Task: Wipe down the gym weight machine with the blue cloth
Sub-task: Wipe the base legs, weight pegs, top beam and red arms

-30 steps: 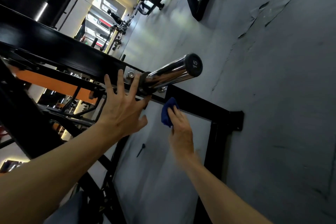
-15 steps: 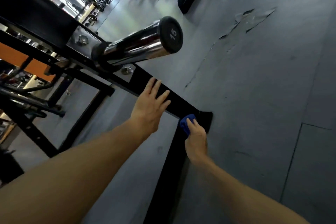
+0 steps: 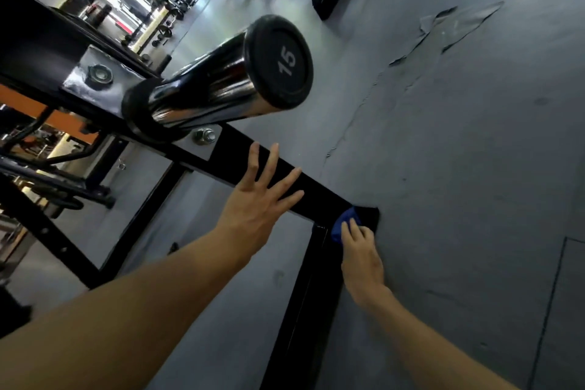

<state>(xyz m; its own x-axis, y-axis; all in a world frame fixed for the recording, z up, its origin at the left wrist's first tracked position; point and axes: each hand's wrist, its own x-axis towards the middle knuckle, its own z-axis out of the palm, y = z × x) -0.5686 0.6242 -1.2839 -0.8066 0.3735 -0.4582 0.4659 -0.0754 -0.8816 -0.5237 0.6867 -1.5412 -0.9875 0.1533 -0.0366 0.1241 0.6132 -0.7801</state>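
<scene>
Fingers of my left hand spread straight over the black frame bar; right hand presses the bunched blue cloth onto the corner joint.

The number "15" stands in grey on the black end cap of the chrome peg.

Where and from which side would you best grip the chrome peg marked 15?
Judging by its shape, wrap a hand round the chrome peg's smooth shaft, between the black end cap and the collar, coming from the free cap end, since the frame blocks its base.
</scene>
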